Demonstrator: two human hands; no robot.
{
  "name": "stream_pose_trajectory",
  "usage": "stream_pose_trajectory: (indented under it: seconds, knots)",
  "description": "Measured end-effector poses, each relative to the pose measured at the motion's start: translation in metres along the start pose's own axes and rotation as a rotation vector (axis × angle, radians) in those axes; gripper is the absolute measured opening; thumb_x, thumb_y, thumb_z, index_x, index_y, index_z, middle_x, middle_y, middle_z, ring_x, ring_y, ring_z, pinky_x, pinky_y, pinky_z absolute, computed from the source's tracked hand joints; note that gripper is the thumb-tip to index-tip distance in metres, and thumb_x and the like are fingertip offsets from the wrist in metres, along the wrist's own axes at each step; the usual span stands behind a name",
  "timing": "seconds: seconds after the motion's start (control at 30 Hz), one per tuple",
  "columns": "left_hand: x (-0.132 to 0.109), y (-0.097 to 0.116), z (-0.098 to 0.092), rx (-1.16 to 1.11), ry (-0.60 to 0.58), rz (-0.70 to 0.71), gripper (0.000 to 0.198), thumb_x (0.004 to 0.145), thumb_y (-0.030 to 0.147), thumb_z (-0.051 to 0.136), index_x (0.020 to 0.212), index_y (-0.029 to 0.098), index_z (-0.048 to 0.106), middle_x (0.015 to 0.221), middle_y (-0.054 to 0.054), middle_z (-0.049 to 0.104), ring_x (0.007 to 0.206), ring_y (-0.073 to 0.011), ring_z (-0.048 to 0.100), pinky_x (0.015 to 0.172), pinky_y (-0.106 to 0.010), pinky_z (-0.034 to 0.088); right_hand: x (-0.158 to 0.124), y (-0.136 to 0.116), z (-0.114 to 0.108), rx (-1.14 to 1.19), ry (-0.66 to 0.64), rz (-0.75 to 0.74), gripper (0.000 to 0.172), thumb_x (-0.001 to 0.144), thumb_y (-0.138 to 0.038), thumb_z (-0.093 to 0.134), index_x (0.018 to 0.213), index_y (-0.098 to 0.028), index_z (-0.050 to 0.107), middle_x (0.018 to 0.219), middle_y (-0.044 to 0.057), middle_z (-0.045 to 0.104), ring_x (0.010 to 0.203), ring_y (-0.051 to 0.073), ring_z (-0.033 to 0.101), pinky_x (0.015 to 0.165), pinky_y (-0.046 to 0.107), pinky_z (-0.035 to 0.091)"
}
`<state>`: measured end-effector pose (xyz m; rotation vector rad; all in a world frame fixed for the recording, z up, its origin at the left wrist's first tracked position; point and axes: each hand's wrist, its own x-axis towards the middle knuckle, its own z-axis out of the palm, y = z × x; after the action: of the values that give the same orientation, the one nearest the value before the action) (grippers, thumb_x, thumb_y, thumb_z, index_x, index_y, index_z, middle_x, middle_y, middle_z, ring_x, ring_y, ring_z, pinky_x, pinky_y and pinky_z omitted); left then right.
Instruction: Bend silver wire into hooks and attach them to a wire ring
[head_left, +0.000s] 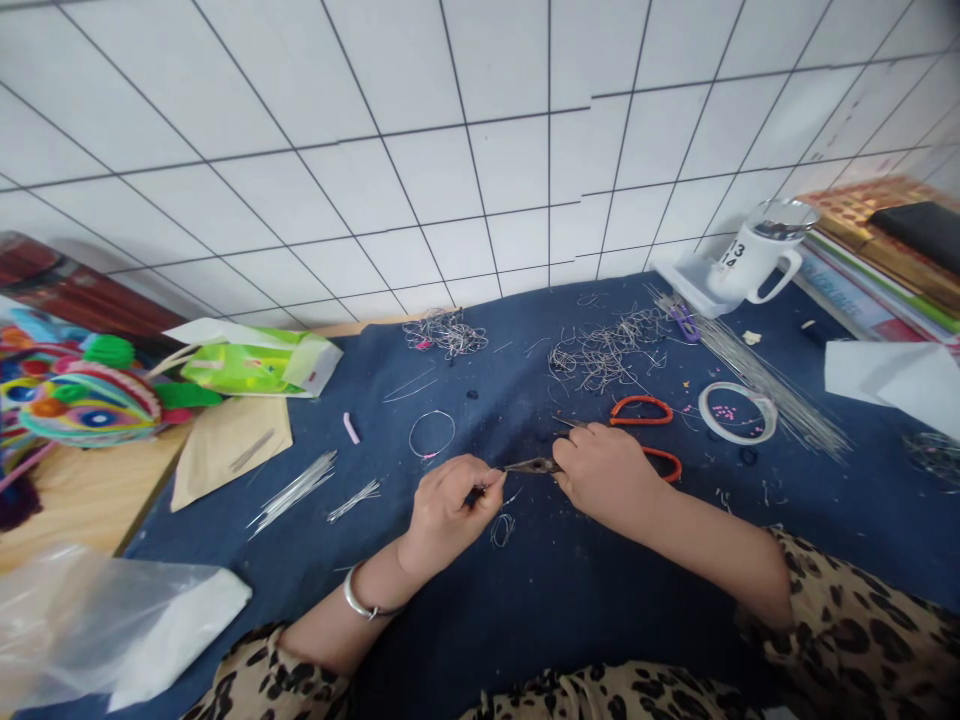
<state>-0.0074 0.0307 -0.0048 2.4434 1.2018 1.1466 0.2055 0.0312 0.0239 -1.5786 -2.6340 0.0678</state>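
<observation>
My left hand (450, 510) is pinched shut on a thin piece of wire over the dark blue cloth (570, 590). My right hand (607, 475) is closed round orange-handled pliers (534, 466), whose jaws point left and meet the wire at my left fingertips. The orange handle (666, 461) sticks out behind my right hand. A small coil of wire (501, 530) lies just below my left hand. A wire ring with a pink bead (432, 434) lies a little beyond it.
Another pair of orange pliers (640, 410), tangled wire heaps (607, 350), a bundle of straight wires (772, 385), a tape ring (737, 412) and a white mug (757, 255) lie ahead. Cut wires (296, 488), a green bag (255, 362) and colourful craftwork (82, 405) sit left. A plastic bag (105, 620) lies near left.
</observation>
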Motion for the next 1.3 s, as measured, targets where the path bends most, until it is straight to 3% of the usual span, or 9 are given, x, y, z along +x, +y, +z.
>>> stream_pose_trajectory:
  seconds: [0.2, 0.53, 0.9, 1.07, 1.3]
  knots:
    - [0.0019, 0.0004, -0.0011, -0.07, -0.022, -0.043, 0.007, 0.073, 0.011, 0.058, 0.069, 0.016, 0.055, 0.062, 0.001, 0.058, 0.057, -0.0097, 0.054, 0.056, -0.022, 0.043, 0.0004, 0.0019, -0.0026, 0.008, -0.027, 0.017, 0.014, 0.081, -0.03, 0.047, 0.079, -0.018, 0.054, 0.079, 0.006, 0.059, 0.077, 0.02, 0.053, 0.065, 0.03, 0.035]
    - [0.0019, -0.005, -0.0018, -0.381, -0.227, -0.348, 0.006, 0.079, 0.017, 0.055, 0.073, 0.016, 0.053, 0.066, 0.0, 0.054, 0.059, -0.0102, 0.05, 0.058, -0.023, 0.042, 0.0012, 0.0045, 0.0015, 0.044, -0.053, 0.028, 0.019, 0.084, -0.033, 0.044, 0.08, -0.019, 0.055, 0.08, 0.005, 0.061, 0.078, 0.019, 0.054, 0.067, 0.029, 0.037]
    - [0.0057, -0.003, -0.0028, -0.419, -0.267, -0.383, 0.009, 0.08, 0.021, 0.055, 0.073, 0.015, 0.056, 0.066, 0.0, 0.054, 0.06, -0.0109, 0.05, 0.058, -0.023, 0.043, 0.0014, 0.0054, 0.0043, 0.067, -0.074, 0.045, 0.022, 0.085, -0.036, 0.045, 0.08, -0.018, 0.056, 0.081, 0.005, 0.061, 0.078, 0.018, 0.055, 0.066, 0.028, 0.037]
    - [0.0065, 0.0003, -0.0028, -0.437, -0.281, -0.381, 0.012, 0.082, 0.022, 0.052, 0.085, 0.017, 0.062, 0.071, -0.002, 0.058, 0.062, -0.0117, 0.054, 0.057, -0.023, 0.044, 0.0021, 0.0042, 0.0034, 0.035, -0.033, 0.032, 0.021, 0.085, -0.035, 0.044, 0.08, -0.018, 0.055, 0.08, 0.006, 0.06, 0.079, 0.019, 0.053, 0.067, 0.029, 0.036]
    - [0.0016, -0.0013, 0.0002, -0.496, -0.228, -0.407, 0.011, 0.082, 0.021, 0.052, 0.082, 0.016, 0.063, 0.068, -0.003, 0.06, 0.057, -0.0106, 0.054, 0.051, -0.021, 0.043, 0.0025, 0.0016, 0.0052, 0.026, -0.003, 0.011, 0.019, 0.084, -0.034, 0.046, 0.079, -0.017, 0.054, 0.079, 0.006, 0.058, 0.078, 0.019, 0.05, 0.067, 0.029, 0.034]
